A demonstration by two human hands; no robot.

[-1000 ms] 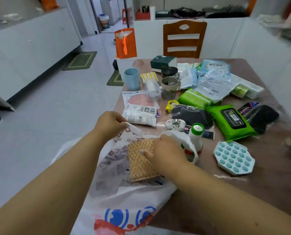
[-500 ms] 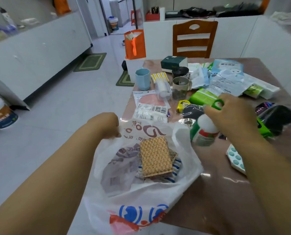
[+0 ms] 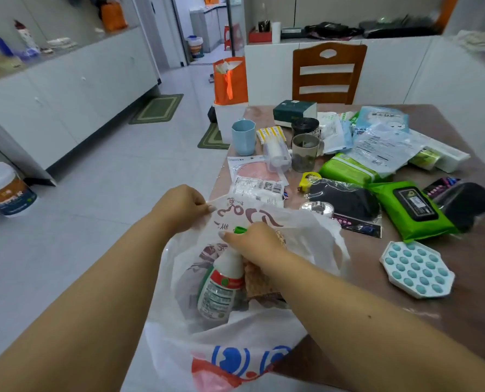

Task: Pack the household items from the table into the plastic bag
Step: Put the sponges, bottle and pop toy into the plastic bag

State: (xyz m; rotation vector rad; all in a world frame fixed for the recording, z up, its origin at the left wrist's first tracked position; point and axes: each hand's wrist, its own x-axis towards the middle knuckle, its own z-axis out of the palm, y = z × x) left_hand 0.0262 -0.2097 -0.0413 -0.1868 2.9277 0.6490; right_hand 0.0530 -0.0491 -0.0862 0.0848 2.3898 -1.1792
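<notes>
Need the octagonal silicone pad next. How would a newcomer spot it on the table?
Start at the plastic bag, then look to its right on the brown table. The octagonal pad lies flat there, alone near the edge: white, covered in teal round bumps, unlike the green wipe packs behind it.

**Hidden, cut off, blurred**

Right hand covers the neck and most of the green cap of the bottle; grip on it can't be made out. Bottle label print too small to read. Woven pad mostly under the wrist & bag folds. Plastic bag cut off at near edge; bottom unseen. Both forearms run out of frame. Left hand fingertips tucked behind the bag rim. Tape roll partly behind the bag. Far-right counter smeared, items on it unclear. Dark pouch at right blurred. Packet text unreadable.
</notes>
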